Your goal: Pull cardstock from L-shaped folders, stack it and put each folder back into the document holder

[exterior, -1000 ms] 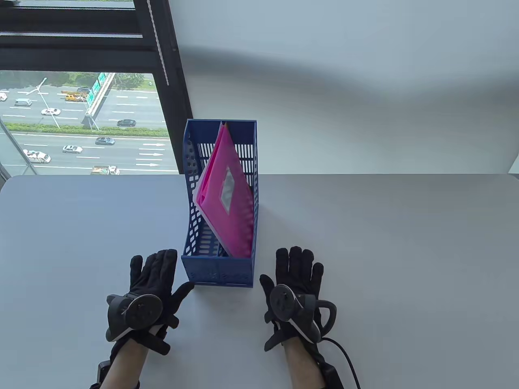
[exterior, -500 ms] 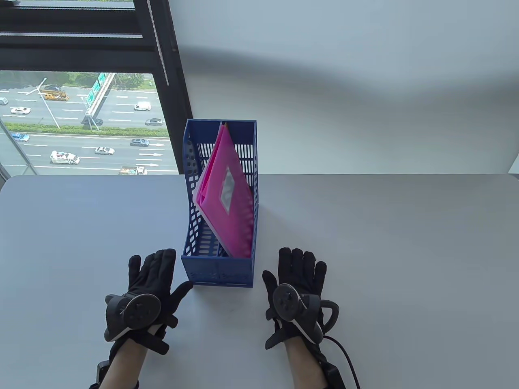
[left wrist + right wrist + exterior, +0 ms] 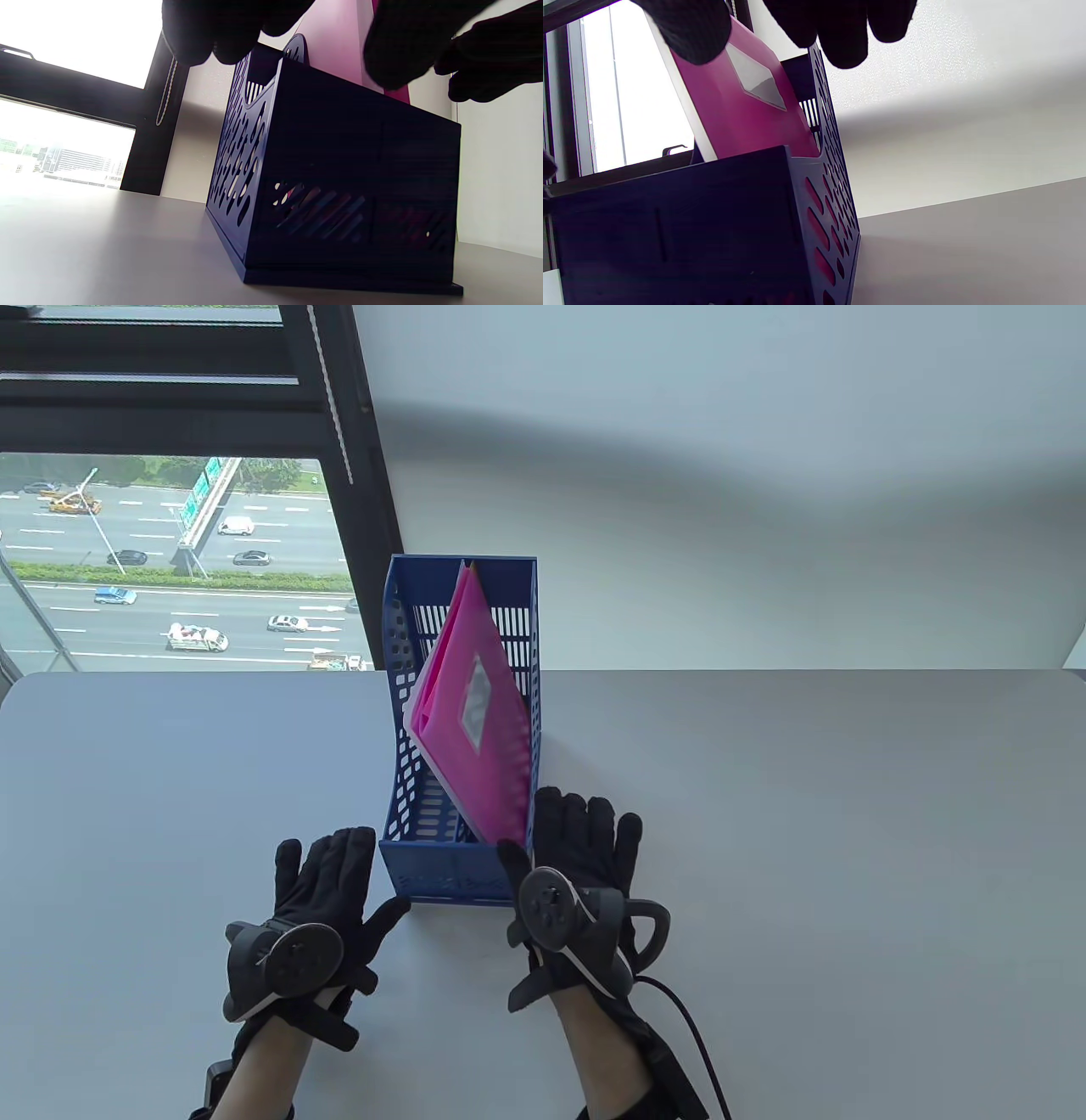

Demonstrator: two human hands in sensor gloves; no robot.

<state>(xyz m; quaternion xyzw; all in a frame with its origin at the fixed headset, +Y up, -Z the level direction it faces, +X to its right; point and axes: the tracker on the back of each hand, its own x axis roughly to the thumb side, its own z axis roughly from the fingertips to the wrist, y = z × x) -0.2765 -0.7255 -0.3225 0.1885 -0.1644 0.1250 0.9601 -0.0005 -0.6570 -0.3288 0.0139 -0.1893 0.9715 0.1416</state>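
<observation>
A blue perforated document holder stands on the white table, its low front wall facing me. Several pink L-shaped folders lean inside it against the right wall. My left hand lies flat on the table just left of the holder's front, fingers straight, thumb near the front corner. My right hand hovers at the holder's front right corner, fingers straight, thumb over the front wall beside the folders, holding nothing. In the right wrist view the pink folder rises out of the holder below my fingers.
A window with a dark frame is behind the table's left back edge, and a white wall runs behind the rest. A black cable trails from my right wrist.
My right hand has lifted and moved left and forward, from the table right of the holder to its front right corner. The left hand has barely moved.
</observation>
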